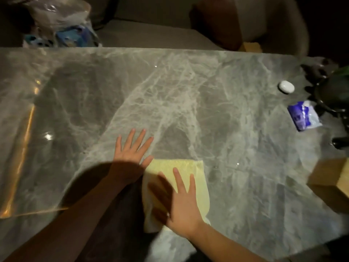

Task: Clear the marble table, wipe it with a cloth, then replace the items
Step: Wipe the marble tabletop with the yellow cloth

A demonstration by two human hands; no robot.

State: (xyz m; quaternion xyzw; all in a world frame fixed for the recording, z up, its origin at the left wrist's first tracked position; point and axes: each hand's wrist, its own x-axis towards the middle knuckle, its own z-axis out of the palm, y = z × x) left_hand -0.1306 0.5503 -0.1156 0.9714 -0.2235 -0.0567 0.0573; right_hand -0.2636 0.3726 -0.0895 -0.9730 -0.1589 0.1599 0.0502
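A grey veined marble table (188, 87) fills the view. A pale yellow cloth (196, 178) lies flat on it near the front edge. My right hand (181, 203) presses flat on the cloth with fingers spread, not gripping it. My left hand (132, 154) rests flat on the bare marble just left of the cloth, fingers apart, thumb touching the cloth's top left corner. At the right end stand a small white oval case (287, 87), a blue and white tissue packet (304, 115) and a dark round pot (334, 95).
A wooden box (332, 182) sits at the right edge of the table. Beyond the far edge, a clear plastic bag with blue items (62, 29) rests at the left, and a brown cushion (217, 21) on a grey seat (151, 36).
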